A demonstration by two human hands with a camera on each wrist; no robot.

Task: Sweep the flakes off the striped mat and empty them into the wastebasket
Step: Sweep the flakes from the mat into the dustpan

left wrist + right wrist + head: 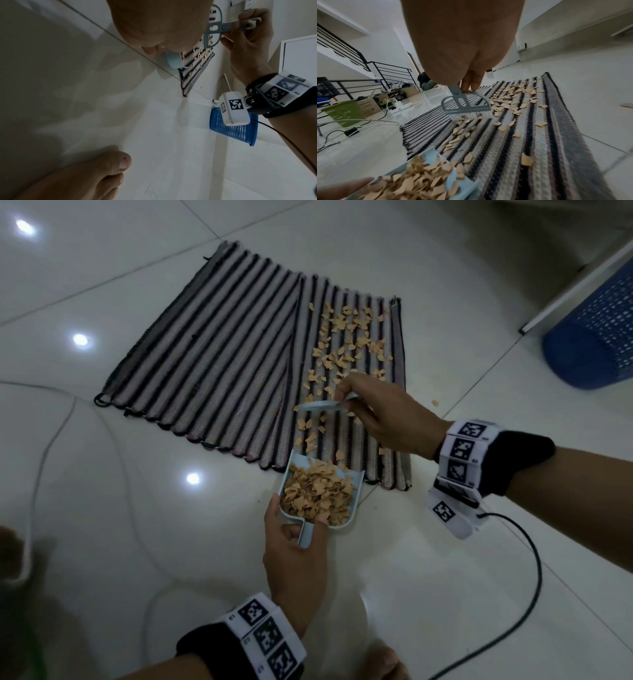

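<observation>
The striped mat lay flat on the white tiled floor. Many small tan flakes were spread over the right part of the mat, and one flake lay alone on the floor just past the mat's right edge. The left hand held a light blue dustpan by its short handle, with the fingers curled round the handle and the thumb on the pan's left side. The open front of the dustpan touched the near edge of the mat. The pan was heaped with flakes. The right hand held a small grey-blue brush by its thin handle, pinched between the thumb and the fingers. From the right wrist, the white bristles were down on the mat, with a few flakes right against them. More flakes lay in a loose line between the brush and the dustpan. The blue wastebasket stood on the floor to the right, well apart from the mat and both hands. Its wall was full of little holes, and it looked tilted, though that could have been the wide camera bending things. A black cable ran across the floor from the right wrist. A bare foot rested on the floor near the left hand.
</observation>
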